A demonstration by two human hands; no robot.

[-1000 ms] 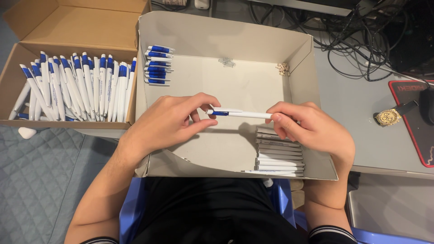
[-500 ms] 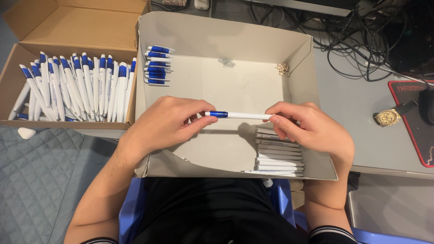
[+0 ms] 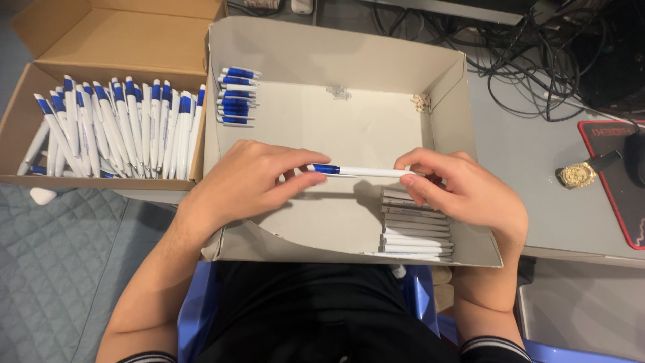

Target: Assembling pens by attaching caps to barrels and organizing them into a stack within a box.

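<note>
A white pen with a blue grip [image 3: 359,171] is held level between both hands over a shallow white cardboard box [image 3: 336,54]. My left hand [image 3: 252,181] pinches its blue end. My right hand [image 3: 463,191] holds its white end with fingertips. Under my right hand lies a stack of flat white and grey sleeves [image 3: 416,232] at the box's near right. A small pile of blue and white pens [image 3: 236,97] rests in the box's far left corner.
A brown cardboard box [image 3: 101,40] on the left holds several blue and white pens [image 3: 114,128]. A gold wristwatch [image 3: 578,175] lies on the grey desk at right beside a black and red mat [image 3: 621,188]. Tangled black cables [image 3: 537,47] are at the back.
The pen and both hands have barely shifted; the fingers adjusted slightly on the pen's ends.
</note>
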